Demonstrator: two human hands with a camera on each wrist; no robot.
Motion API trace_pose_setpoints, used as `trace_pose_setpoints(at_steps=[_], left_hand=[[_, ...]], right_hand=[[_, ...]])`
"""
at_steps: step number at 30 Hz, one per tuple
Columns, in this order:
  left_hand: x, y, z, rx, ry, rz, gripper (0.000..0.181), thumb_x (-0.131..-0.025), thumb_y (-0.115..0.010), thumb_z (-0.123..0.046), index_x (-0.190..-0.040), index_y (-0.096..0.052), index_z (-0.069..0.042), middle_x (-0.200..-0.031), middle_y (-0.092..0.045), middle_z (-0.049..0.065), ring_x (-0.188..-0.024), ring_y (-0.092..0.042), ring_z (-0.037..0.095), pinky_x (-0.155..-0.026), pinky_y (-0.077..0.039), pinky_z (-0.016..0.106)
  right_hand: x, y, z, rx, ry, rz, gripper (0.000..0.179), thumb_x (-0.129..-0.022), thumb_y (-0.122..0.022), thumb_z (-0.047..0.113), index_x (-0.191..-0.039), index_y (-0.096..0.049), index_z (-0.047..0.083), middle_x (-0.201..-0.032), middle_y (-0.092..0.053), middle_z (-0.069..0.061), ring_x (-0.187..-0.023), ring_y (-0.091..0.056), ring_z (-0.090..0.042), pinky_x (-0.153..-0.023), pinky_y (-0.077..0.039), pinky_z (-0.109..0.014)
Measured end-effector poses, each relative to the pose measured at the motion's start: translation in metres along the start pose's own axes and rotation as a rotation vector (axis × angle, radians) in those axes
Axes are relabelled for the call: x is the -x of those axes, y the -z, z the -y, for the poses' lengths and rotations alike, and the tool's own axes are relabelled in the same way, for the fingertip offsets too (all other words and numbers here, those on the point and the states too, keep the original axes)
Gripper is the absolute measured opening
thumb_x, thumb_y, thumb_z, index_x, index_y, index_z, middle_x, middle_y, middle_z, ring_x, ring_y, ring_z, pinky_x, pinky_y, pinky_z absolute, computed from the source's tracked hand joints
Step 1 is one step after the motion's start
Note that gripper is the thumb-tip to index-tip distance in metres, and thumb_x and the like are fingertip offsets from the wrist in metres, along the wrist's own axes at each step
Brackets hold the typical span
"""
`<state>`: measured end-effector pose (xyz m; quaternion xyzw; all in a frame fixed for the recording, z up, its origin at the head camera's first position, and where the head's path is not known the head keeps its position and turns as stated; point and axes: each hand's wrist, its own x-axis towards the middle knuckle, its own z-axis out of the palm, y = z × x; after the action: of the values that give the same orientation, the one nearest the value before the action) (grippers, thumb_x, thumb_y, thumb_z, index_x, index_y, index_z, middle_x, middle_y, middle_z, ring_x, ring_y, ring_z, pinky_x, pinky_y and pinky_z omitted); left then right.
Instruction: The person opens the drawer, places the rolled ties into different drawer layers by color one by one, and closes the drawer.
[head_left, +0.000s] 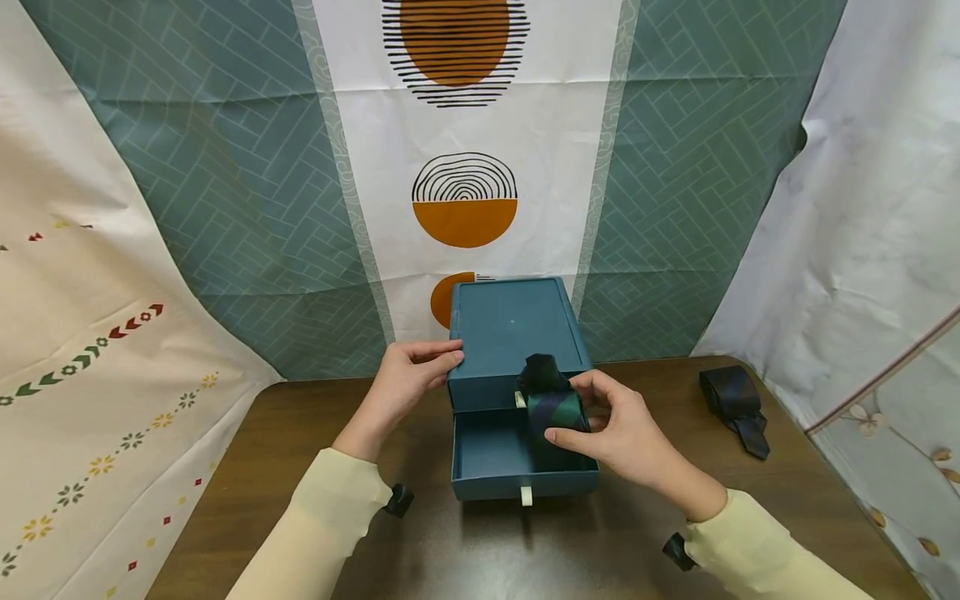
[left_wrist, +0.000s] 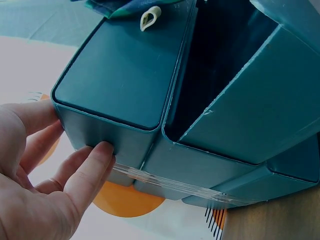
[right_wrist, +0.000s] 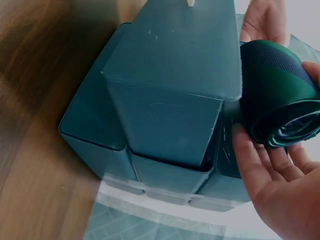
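Note:
A dark teal drawer box (head_left: 513, 329) stands at the back of the table, its lower drawer (head_left: 487, 489) pulled out towards me. My right hand (head_left: 626, 429) holds a rolled green and navy striped necktie (head_left: 557, 414) between thumb and fingers, above the right part of that drawer. In the right wrist view the rolled necktie (right_wrist: 275, 85) shows its coiled end, with fingers beneath it. My left hand (head_left: 408, 379) touches the upper left side of the box; in the left wrist view its fingertips (left_wrist: 102, 149) rest against the side wall.
Another rolled dark necktie (head_left: 731, 398) lies on the brown table (head_left: 300, 458) at the right, its narrow end hanging loose. Pale fabric tabs, such as the drawer's pull (head_left: 527, 497), stick out in front. A patterned cloth (head_left: 247, 167) hangs close behind the box.

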<state>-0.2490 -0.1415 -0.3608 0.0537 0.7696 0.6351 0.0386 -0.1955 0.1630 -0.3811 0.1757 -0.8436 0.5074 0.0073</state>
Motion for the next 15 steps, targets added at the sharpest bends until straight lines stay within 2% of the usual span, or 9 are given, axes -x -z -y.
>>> trace_pose_setpoints(at_steps=[6,12,15], left_hand=[[0.000,0.000,0.000,0.012,0.004,0.001,0.033,-0.083,-0.070,-0.035,-0.112,-0.070,-0.019,-0.118,-0.066,-0.002,-0.106,-0.064,0.014,-0.090,-0.052,0.032],[0.001,0.000,-0.002,0.002,-0.001,0.003,0.033,-0.082,-0.070,-0.036,-0.112,-0.070,-0.021,-0.117,-0.066,-0.003,-0.106,-0.064,0.014,-0.090,-0.053,0.031],[0.001,0.001,-0.001,-0.003,-0.002,0.007,0.033,-0.082,-0.070,-0.037,-0.112,-0.070,-0.022,-0.118,-0.066,-0.003,-0.106,-0.063,0.014,-0.090,-0.053,0.032]], right_hand=[[0.001,-0.006,-0.003,0.043,-0.030,0.013,0.056,-0.064,-0.081,0.050,-0.108,-0.053,0.029,-0.096,-0.061,0.005,-0.079,-0.063,-0.016,-0.068,-0.055,-0.027],[0.000,-0.013,-0.003,0.052,-0.115,0.041,0.070,-0.062,-0.082,0.050,-0.118,-0.050,0.020,-0.101,-0.061,0.002,-0.084,-0.062,-0.014,-0.069,-0.055,-0.022],[0.001,-0.015,-0.002,0.093,-0.149,0.054,0.077,-0.062,-0.081,0.052,-0.122,-0.049,0.016,-0.096,-0.061,0.001,-0.081,-0.060,-0.013,-0.066,-0.054,-0.022]])
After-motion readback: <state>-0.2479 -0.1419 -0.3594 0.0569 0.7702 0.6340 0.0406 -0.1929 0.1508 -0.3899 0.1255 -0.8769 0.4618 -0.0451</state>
